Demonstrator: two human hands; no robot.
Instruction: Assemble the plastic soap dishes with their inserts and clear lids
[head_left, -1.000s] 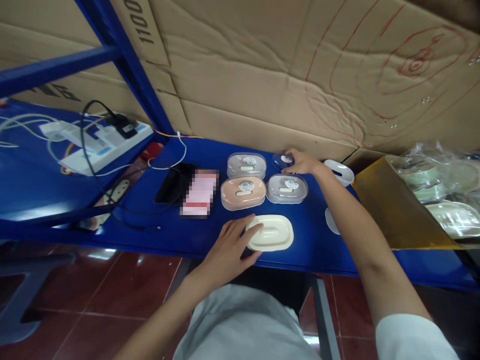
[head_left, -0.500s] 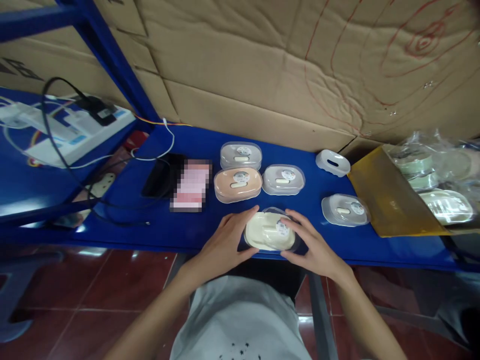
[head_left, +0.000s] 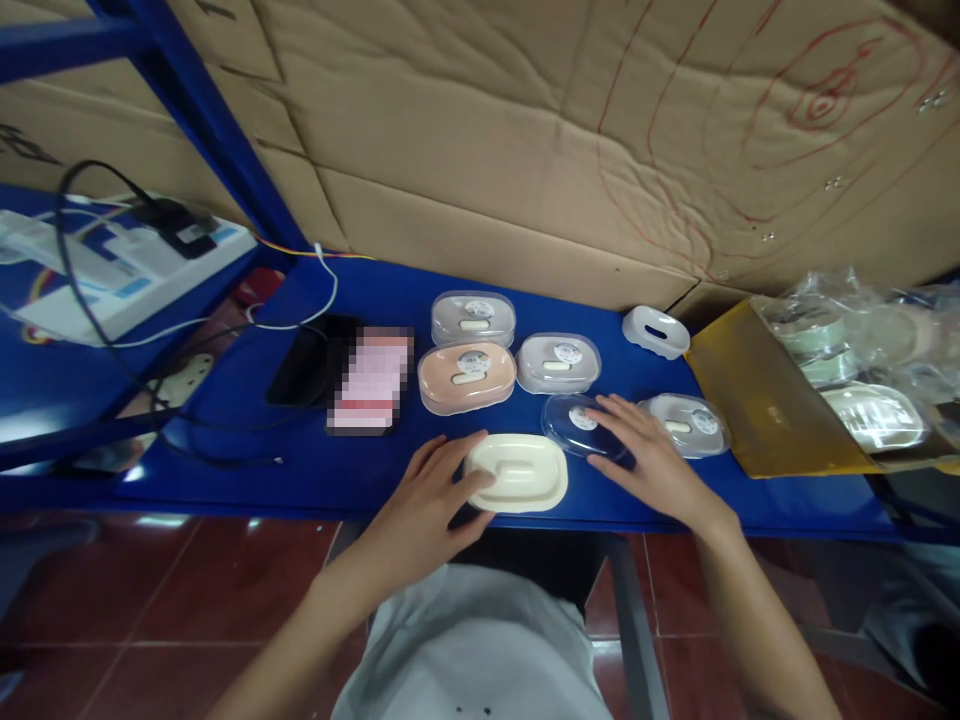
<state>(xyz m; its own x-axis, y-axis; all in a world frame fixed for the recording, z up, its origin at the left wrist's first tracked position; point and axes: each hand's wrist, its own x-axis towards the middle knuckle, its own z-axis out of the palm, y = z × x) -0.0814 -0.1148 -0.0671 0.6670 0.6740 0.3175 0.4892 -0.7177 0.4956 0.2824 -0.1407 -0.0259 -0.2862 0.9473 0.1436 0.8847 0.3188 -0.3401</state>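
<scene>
My left hand (head_left: 431, 505) grips the left end of a cream soap dish (head_left: 551, 480), thumb laid over its rim and fingers around the side. The dish is uncovered, with a raised oblong in its middle. To its right, a clear plastic lid (head_left: 562, 425) with a round white label lies low over the blue table. My right hand (head_left: 652, 455) holds that lid at its right end, fingers along the far side and thumb on the near side. Behind them are a lidded peach soap dish (head_left: 446, 388) and a lidded grey one (head_left: 536, 372).
Another lidded dish (head_left: 472, 300) stands at the back, and one more (head_left: 709, 430) sits beyond my right hand. An uncovered white piece (head_left: 637, 322) is near a carton (head_left: 720, 370) of wrapped dishes. Left are a phone (head_left: 371, 380), cables and a power strip (head_left: 150, 285).
The clear lid has come off the cream dish and moved right with my right hand. My left hand stays on the dish, which now shows uncovered.
</scene>
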